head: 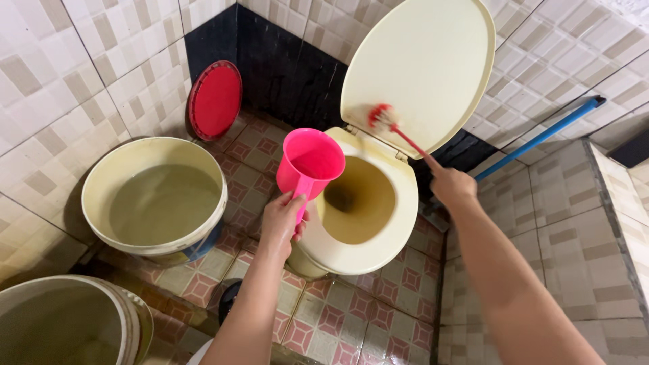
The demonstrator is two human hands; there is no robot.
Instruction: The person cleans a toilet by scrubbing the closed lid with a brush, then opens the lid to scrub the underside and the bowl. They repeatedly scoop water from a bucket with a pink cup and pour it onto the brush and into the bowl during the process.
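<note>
My left hand (284, 220) grips the handle of a pink plastic scoop (311, 164), held upright over the left edge of the cream toilet seat (399, 223). My right hand (451, 186) holds the red handle of a toilet brush (383, 119), whose red and white bristles press against the inside of the raised cream lid (433, 61), near its hinge. The bowl below is open and stained yellowish.
A cream bucket (91, 196) of water stands on the floor to the left, a second bucket (128, 304) at the bottom left corner. A red round lid (215, 99) leans on the tiled wall. A blue pipe (541, 137) runs along the right wall.
</note>
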